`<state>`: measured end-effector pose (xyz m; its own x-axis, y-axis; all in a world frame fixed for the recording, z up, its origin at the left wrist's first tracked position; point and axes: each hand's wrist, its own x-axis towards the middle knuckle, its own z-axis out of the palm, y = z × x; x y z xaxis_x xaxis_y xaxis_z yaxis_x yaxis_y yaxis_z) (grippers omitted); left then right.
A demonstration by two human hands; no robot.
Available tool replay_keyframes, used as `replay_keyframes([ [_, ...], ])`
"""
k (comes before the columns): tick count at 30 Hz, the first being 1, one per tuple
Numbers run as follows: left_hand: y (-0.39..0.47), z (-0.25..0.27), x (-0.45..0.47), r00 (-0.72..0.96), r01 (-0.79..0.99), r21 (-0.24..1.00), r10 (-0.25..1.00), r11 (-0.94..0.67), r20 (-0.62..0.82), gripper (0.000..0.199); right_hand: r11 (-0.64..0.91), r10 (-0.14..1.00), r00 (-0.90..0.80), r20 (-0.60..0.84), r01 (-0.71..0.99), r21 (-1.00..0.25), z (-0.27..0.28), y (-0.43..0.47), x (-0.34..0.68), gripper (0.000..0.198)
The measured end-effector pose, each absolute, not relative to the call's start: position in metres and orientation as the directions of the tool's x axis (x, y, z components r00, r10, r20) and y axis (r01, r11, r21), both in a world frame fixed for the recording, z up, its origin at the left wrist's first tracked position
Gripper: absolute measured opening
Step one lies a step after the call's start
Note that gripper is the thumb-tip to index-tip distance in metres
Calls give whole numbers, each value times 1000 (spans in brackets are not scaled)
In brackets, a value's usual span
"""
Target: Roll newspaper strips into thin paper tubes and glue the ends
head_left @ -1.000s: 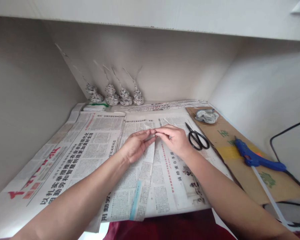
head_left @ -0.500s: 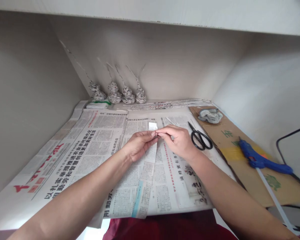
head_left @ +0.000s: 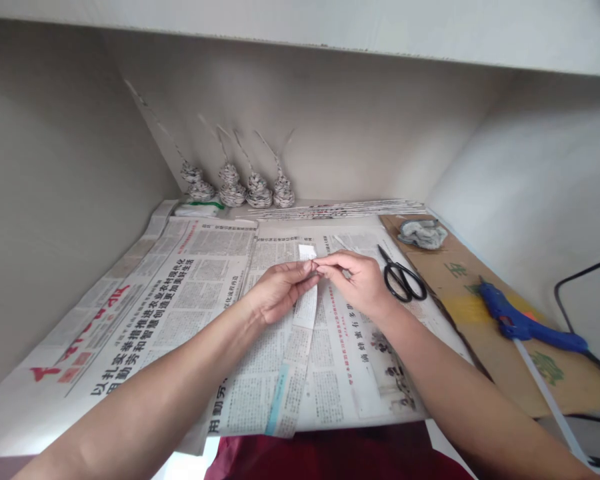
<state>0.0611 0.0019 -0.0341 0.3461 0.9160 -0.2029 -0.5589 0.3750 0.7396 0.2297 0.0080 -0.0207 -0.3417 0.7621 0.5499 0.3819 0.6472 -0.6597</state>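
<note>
My left hand (head_left: 286, 290) and my right hand (head_left: 359, 277) meet fingertip to fingertip above the middle of the newspaper-covered surface. Both are closed in a pinch. Whatever lies between the fingertips is too small and covered to make out. Directly beneath the fingers runs a long narrow newspaper strip (head_left: 300, 340), its white top end poking out past the left thumb and its lower part with a light blue patch reaching the front edge. Black-handled scissors (head_left: 404, 280) lie just right of my right hand.
Several gourd-shaped woven paper pieces (head_left: 233, 193) stand along the back wall, beside thin rolled paper sticks (head_left: 340, 211). On cardboard (head_left: 505, 380) at the right lie a blue glue gun (head_left: 527, 325) and a crumpled cloth (head_left: 422, 234). Stacked newspapers (head_left: 180, 293) are at the left; a ledge (head_left: 300, 27) hangs overhead.
The whole view has shifted very slightly. My hands keep the same pinch over the strip, with hardly any visible movement of the fingers.
</note>
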Motion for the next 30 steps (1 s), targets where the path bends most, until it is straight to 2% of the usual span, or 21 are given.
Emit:
replay_keyframes([
  [13,-2,-36,63,420,-494,763,883,417,-211,9,587,806,-350,476,375,-718,-18,9,232,13],
  [16,-1,-34,63,411,-496,776,892,390,-186,8,501,858,-301,416,309,-809,-18,10,232,13],
  [20,4,-32,61,297,-519,793,937,318,-182,5,316,923,-280,262,167,-934,-17,16,240,21],
  [23,6,-33,60,257,-499,823,953,272,-160,18,227,922,-346,175,115,-967,-19,21,244,26],
  [27,7,-37,59,245,-450,863,961,230,-128,34,181,882,-463,88,161,-970,-13,20,240,32],
  [30,8,-37,57,232,-433,875,965,216,-123,40,211,809,-587,-30,337,-917,6,7,235,34],
])
